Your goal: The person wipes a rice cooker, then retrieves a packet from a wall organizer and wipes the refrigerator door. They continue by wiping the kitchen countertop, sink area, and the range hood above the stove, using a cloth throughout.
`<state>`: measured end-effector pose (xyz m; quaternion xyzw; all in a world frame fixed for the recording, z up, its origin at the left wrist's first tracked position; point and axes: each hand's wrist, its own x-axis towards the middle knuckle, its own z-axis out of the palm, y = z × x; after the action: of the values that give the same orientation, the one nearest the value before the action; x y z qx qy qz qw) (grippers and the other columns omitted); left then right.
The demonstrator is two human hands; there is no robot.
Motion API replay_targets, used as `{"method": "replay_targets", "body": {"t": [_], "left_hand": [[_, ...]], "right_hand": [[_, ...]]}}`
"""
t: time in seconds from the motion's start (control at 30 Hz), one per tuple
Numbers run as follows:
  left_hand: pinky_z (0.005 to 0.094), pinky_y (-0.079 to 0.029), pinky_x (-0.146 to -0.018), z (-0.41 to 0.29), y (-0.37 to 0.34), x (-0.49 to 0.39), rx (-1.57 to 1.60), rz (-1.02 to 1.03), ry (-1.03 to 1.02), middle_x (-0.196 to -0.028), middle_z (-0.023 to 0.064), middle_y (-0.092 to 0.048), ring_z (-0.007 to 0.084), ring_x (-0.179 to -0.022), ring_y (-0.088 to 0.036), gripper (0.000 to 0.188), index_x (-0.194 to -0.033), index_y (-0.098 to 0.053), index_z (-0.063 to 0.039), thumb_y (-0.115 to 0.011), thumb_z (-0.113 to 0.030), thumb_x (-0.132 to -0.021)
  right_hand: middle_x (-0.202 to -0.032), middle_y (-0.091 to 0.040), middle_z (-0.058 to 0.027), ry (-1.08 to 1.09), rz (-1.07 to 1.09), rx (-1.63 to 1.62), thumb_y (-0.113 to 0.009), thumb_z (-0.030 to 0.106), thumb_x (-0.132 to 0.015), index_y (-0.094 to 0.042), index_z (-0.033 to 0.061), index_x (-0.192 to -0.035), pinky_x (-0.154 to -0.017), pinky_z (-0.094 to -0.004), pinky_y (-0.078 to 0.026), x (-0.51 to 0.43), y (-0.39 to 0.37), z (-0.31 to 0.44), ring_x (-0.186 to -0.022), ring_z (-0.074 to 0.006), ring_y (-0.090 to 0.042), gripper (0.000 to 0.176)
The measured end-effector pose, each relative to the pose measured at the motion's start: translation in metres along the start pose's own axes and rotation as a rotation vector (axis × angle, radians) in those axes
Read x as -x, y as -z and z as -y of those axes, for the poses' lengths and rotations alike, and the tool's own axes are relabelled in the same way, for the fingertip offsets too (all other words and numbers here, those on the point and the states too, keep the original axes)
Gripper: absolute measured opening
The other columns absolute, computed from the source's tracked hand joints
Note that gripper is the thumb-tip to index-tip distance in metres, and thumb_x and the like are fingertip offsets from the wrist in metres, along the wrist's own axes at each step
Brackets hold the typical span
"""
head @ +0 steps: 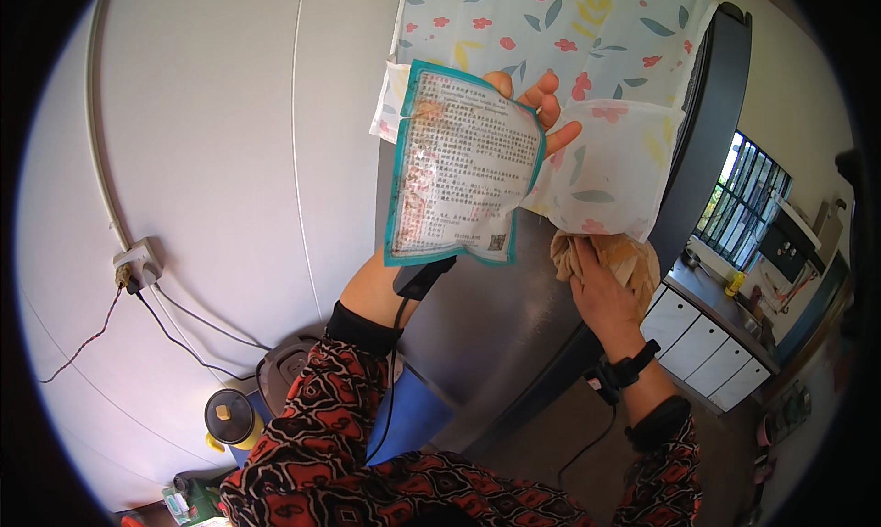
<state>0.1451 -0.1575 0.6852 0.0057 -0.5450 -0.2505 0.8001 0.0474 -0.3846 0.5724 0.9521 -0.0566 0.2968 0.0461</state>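
Observation:
My left hand [540,107] holds up a flat foil packet [468,169] with a teal border and printed writing. The packet hides the palm and part of the fingers, which show spread behind its right edge. Lower right, my right hand [606,296] grips a crumpled brown cloth [630,258], pressed near the side of a dark grey refrigerator [495,320]. A floral cover [606,65] drapes over the refrigerator top and hangs down just above the cloth. Each wrist wears a black strapped device with a cable.
At the left, a wall socket [141,262] has several plugged cords. Below stand a yellow pot with a dark lid [230,417] and a brown lidded appliance [285,368]. A kitchen counter [716,306] with white cabinets lies at the right, under a barred window [743,196].

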Motion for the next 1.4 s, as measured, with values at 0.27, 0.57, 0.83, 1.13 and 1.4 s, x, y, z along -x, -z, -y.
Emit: {"method": "replay_targets", "body": {"t": [0.27, 0.57, 0.83, 1.13, 1.4], "left_hand": [[0.0514, -0.034, -0.123, 0.002, -0.003, 0.000, 0.030, -0.038, 0.007, -0.128, 0.0159, -0.061, 0.0264, -0.120, -0.062, 0.018, -0.101, -0.067, -0.013, -0.071, -0.030, -0.096], [0.0556, -0.036, -0.121, 0.005, 0.000, -0.002, 0.093, -0.005, -0.005, -0.130, 0.0212, -0.056, 0.0320, -0.121, -0.058, 0.027, -0.105, -0.067, -0.003, -0.067, -0.029, -0.098], [0.0568, -0.038, -0.119, 0.010, 0.003, -0.007, 0.154, -0.011, -0.007, -0.129, 0.0225, -0.055, 0.0334, -0.120, -0.057, 0.031, -0.104, -0.067, 0.000, -0.064, -0.030, -0.100], [0.0562, -0.038, -0.120, 0.010, 0.005, -0.009, 0.193, -0.013, 0.015, -0.130, 0.0211, -0.054, 0.0332, -0.121, -0.057, 0.031, -0.105, -0.067, 0.000, -0.064, -0.030, -0.099], [0.0537, -0.036, -0.121, 0.009, 0.010, -0.012, 0.090, 0.060, 0.035, -0.133, 0.0173, -0.058, 0.0285, -0.123, -0.060, 0.024, -0.104, -0.067, -0.009, -0.073, -0.031, -0.094]], "right_hand": [[-0.154, -0.046, -0.0182, 0.064, -0.050, 0.024, -0.065, 0.020, -0.093, -0.037, 0.0199, -0.157, -0.116, -0.0499, -0.039, 0.000, -0.011, -0.009, -0.143, -0.0427, -0.040, 0.069], [-0.155, -0.045, -0.0169, 0.081, -0.074, 0.013, -0.065, 0.022, -0.094, -0.038, 0.0218, -0.156, -0.117, -0.0495, -0.036, 0.000, -0.015, -0.011, -0.144, -0.0426, -0.040, 0.068], [-0.145, -0.056, -0.0151, 0.065, -0.062, 0.075, -0.066, 0.026, -0.093, -0.041, 0.0261, -0.155, -0.106, -0.0487, -0.049, 0.000, -0.027, -0.019, -0.133, -0.0398, -0.053, 0.067], [-0.136, -0.062, -0.0142, 0.164, -0.224, 0.147, -0.068, 0.027, -0.092, -0.045, 0.0262, -0.153, -0.099, -0.0485, -0.054, 0.001, -0.040, -0.026, -0.126, -0.0390, -0.059, 0.065], [-0.137, -0.062, -0.0055, 0.137, -0.217, 0.158, -0.067, 0.034, -0.091, -0.051, 0.0322, -0.149, -0.110, -0.0494, -0.044, 0.003, -0.037, -0.023, -0.134, -0.0357, -0.053, 0.060]]}}
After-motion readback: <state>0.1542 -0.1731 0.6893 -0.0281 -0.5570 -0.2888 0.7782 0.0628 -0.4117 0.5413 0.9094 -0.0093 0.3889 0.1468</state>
